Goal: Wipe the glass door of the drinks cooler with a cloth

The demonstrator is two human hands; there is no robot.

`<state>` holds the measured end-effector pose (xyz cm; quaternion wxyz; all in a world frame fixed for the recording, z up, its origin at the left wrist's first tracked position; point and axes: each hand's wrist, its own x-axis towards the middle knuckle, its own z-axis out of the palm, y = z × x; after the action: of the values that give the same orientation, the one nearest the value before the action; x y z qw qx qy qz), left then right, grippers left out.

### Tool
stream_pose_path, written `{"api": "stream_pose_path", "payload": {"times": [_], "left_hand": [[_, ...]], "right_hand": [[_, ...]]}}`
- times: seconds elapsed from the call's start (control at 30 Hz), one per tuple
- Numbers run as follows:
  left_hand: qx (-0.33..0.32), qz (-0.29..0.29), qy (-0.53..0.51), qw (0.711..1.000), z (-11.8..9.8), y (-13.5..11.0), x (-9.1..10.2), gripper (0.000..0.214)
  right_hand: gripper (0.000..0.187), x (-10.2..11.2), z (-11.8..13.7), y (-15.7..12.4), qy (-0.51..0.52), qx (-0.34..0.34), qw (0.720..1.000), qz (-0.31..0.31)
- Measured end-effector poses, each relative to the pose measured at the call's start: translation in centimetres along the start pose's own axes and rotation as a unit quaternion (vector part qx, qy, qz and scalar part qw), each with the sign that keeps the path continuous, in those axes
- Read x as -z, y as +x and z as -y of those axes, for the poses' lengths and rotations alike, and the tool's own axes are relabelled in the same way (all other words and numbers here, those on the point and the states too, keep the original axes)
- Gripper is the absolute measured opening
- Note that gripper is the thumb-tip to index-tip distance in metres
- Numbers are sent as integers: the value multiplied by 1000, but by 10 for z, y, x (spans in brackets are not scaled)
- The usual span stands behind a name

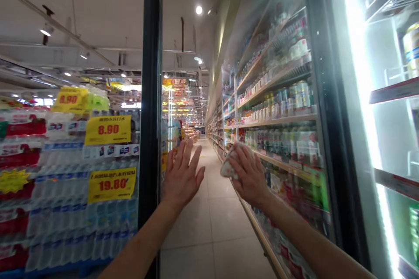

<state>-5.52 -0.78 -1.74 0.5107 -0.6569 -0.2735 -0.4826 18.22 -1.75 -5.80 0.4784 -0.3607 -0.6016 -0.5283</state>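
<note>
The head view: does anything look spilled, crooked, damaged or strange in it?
Nothing clearly stands out. The visible floor shows no spill, and the bottles at the left stand in neat rows. The cloth is in the right hand. The shelves beyond it are blurred, so small faults there cannot be ruled out.

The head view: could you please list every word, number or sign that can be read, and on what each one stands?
"8.90": middle yellow sign.
"19.80": lower yellow sign.
".90": upper yellow sign; I cannot be sure of its first digit.
Too small or blurred to read reliably: the smaller print on these signs, the starburst sign, the bottle labels and the shelf strips.
</note>
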Motion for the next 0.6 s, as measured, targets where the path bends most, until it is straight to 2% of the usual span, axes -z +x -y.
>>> {"api": "stream_pose_path", "payload": {"times": [0.03, 0.07, 0.17, 0.2, 0.23, 0.33, 0.37, 0.4, 0.43, 0.5, 0.53, 0.57, 0.6], "left_hand": [[4, -1, -2, 1000, 0, 0, 0, 50], [6, -1, -4, 1000, 0, 0, -1, 50], [4, 6, -8, 1000, 0, 0, -1, 51], [4, 9, -9, 1000, 0, -1, -1, 52], [4, 10, -11, 1000, 0, -1, -1, 53], [8, 10, -13, 1000, 0, -1, -1, 55], [8, 10, -13, 1000, 0, -1, -1, 56], [8, 11, -15, 1000, 0, -1, -1, 56], [8, 12, -18, 1000, 0, -1, -1, 57], [8, 10, -24, 1000, -1, -1, -1, 58], [8, 8, -27, 1000, -1, -1, -1, 58], [8, 6, -30, 1000, -2, 0, -1, 59], [9, 4, -31, 999, -2, 0, -1, 59]], "right_hand": [[53, 0, 1, -2, 4, 19, 1000, 12], [54, 0, 1, -3, -3, 9, 1000, 5], [58, 1, -7, -5, -51, -126, 988, -73], [59, 1, -9, -6, -58, -150, 983, -88], [60, 2, -10, -8, -53, -142, 985, -86], [60, 4, -17, -19, -12, -18, 1000, -17], [59, 5, -23, -23, -9, -4, 1000, -4], [58, 7, -32, -28, -17, -27, 999, -13], [57, 8, -43, -32, -35, -84, 995, -43], [56, 11, -61, -40, -73, -224, 964, -122], [56, 11, -64, -43, -83, -268, 949, -146], [56, 11, -62, -45, -85, -282, 944, -151], [57, 10, -54, -47, -78, -267, 950, -138]]}}
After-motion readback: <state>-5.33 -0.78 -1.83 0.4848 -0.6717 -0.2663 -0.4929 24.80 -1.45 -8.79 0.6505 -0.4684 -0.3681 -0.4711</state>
